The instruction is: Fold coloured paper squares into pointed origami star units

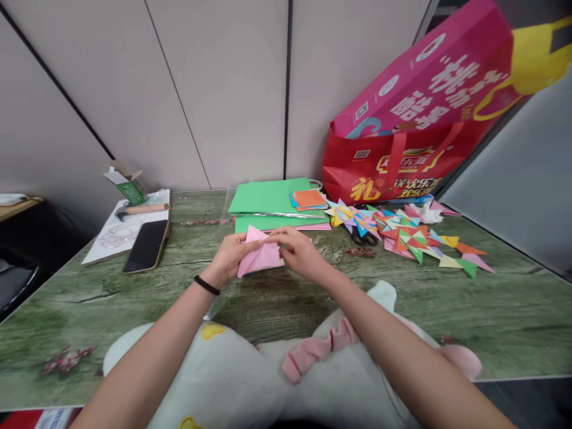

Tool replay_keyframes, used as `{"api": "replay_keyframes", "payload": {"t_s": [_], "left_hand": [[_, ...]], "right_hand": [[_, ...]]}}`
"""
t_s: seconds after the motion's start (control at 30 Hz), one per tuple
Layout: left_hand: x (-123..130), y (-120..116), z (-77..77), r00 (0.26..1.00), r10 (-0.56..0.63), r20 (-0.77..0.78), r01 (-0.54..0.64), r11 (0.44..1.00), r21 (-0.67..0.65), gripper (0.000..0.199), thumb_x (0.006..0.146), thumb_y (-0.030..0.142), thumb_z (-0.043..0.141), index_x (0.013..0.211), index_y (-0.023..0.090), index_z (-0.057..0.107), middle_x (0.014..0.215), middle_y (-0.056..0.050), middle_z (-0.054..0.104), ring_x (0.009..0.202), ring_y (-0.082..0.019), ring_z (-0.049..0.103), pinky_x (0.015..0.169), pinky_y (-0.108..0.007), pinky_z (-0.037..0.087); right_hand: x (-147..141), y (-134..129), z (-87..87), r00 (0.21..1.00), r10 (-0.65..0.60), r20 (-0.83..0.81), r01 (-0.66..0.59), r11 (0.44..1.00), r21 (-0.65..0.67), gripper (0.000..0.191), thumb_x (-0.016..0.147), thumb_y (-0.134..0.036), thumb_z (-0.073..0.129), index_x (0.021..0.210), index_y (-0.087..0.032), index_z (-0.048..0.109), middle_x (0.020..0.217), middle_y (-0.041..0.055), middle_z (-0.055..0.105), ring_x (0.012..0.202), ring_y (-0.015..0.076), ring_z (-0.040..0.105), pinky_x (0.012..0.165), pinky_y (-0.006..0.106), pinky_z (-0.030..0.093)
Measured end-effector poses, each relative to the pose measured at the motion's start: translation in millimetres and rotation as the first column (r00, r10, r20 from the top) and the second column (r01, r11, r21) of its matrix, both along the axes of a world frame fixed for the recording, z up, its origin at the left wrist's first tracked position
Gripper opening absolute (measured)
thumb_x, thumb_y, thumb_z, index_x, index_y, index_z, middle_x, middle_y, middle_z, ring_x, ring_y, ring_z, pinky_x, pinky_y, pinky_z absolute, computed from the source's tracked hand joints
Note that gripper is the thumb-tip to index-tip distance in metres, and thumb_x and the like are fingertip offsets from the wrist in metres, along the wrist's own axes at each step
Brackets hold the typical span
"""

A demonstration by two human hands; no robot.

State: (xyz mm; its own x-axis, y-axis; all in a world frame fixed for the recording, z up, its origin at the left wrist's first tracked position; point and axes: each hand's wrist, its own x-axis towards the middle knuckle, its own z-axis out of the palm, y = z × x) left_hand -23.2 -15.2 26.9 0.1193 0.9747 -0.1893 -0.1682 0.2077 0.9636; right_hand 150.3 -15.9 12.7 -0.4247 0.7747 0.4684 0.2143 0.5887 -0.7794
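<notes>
Between my hands is a partly folded sheet of pink paper (263,258), raised over the middle of the table. My left hand (230,255) grips its left side, thumb lying across the front. At the upper right edge, the fingers of my right hand (297,250) pinch the same paper. Something pale and dark shows along the paper's lower edge, too little of it to name. Just behind my hands lie green paper sheets (268,198) in a clear sleeve, with a small stack of coloured squares (309,199) on top.
Folded multicoloured paper pieces (409,238) and black-handled scissors (364,238) lie at right, before a red bag (393,167) holding a pink box (429,77). A phone (146,245), hammer (143,209) and small open box (129,187) are at left. A plush cushion (250,369) fills my lap.
</notes>
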Motion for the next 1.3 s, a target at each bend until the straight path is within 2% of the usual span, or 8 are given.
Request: {"api": "replay_keyframes", "payload": {"t_s": [0.13,0.3,0.5,0.67,0.87,1.1,1.23,1.3], "left_hand": [[0,0,-0.2,1.000,-0.009,-0.014,0.009,1.000,-0.012,0.030,0.051,0.020,0.078,0.075,0.008,0.065,0.067,-0.004,0.068,0.055,-0.011,0.059,0.054,-0.021,0.046],[0,0,-0.2,0.999,-0.028,-0.032,0.028,1.000,-0.010,0.030,0.052,0.020,0.077,0.076,0.008,0.065,0.067,-0.005,0.067,0.055,-0.010,0.059,0.053,-0.021,0.045],[3,-3,0.1,0.983,-0.185,-0.015,0.184,0.983,-0.015,0.030,0.058,0.023,0.075,0.082,0.009,0.065,0.076,-0.009,0.069,0.062,-0.016,0.064,0.060,-0.027,0.052],[7,-3,-2.3,0.986,-0.169,0.002,0.169,0.984,-0.061,0.031,0.053,0.017,0.078,0.080,0.009,0.064,0.068,-0.009,0.069,0.061,-0.018,0.066,0.057,-0.026,0.054],[7,-2,-2.0,0.964,-0.264,0.035,0.264,0.965,-0.005,0.024,0.068,0.022,0.068,0.087,0.009,0.062,0.076,-0.012,0.070,0.069,-0.021,0.067,0.068,-0.033,0.054],[10,-7,5.8,0.938,-0.342,0.062,0.344,0.938,-0.030,0.022,0.064,0.019,0.068,0.084,0.010,0.065,0.073,-0.011,0.071,0.070,-0.022,0.067,0.074,-0.035,0.053],[9,-6,3.4,0.944,-0.326,0.046,0.328,0.944,-0.038,0.024,0.064,0.021,0.070,0.084,0.009,0.065,0.072,-0.011,0.071,0.071,-0.022,0.067,0.076,-0.036,0.052],[9,-4,2.7,0.950,-0.305,0.066,0.308,0.951,-0.030,0.028,0.067,0.028,0.068,0.086,0.008,0.064,0.074,-0.013,0.070,0.069,-0.023,0.067,0.074,-0.038,0.052]], "right_hand": [[0,2,-4.3,1.000,-0.005,-0.001,0.005,0.999,0.044,0.048,0.060,0.004,0.042,0.095,-0.021,0.063,0.100,0.0051,0.055,0.089,0.0140,0.053,0.059,0.021,0.050],[-4,2,-4.5,0.998,-0.048,-0.043,0.050,0.998,0.040,0.030,0.066,-0.004,0.052,0.089,-0.019,0.062,0.094,0.0053,0.058,0.077,0.0124,0.056,0.060,0.023,0.051],[-6,-2,-0.7,0.996,-0.088,-0.019,0.089,0.994,0.058,0.007,0.072,-0.018,0.059,0.079,-0.019,0.061,0.081,0.0033,0.060,0.072,0.0125,0.057,0.057,0.023,0.049],[-5,-1,-2.1,0.991,-0.136,-0.005,0.136,0.986,0.096,0.006,0.073,-0.021,0.059,0.078,-0.018,0.060,0.078,0.0028,0.059,0.068,0.0119,0.056,0.057,0.023,0.048],[-6,0,-2.2,0.978,-0.210,-0.001,0.208,0.970,0.128,0.003,0.073,-0.016,0.058,0.075,-0.018,0.059,0.074,0.0018,0.059,0.065,0.0112,0.055,0.057,0.022,0.046],[-6,1,-3.8,0.965,-0.262,-0.015,0.262,0.960,0.098,0.005,0.071,-0.018,0.059,0.076,-0.018,0.058,0.075,0.0021,0.060,0.066,0.0118,0.056,0.056,0.022,0.046],[-7,2,-4.5,0.952,-0.306,-0.027,0.307,0.949,0.075,0.007,0.071,-0.017,0.059,0.078,-0.018,0.057,0.075,0.0017,0.061,0.065,0.0116,0.057,0.058,0.023,0.046],[-7,2,-4.9,0.946,-0.323,-0.027,0.324,0.943,0.075,0.006,0.071,-0.017,0.058,0.077,-0.018,0.057,0.075,0.0016,0.061,0.063,0.0113,0.056,0.058,0.023,0.046]]}}
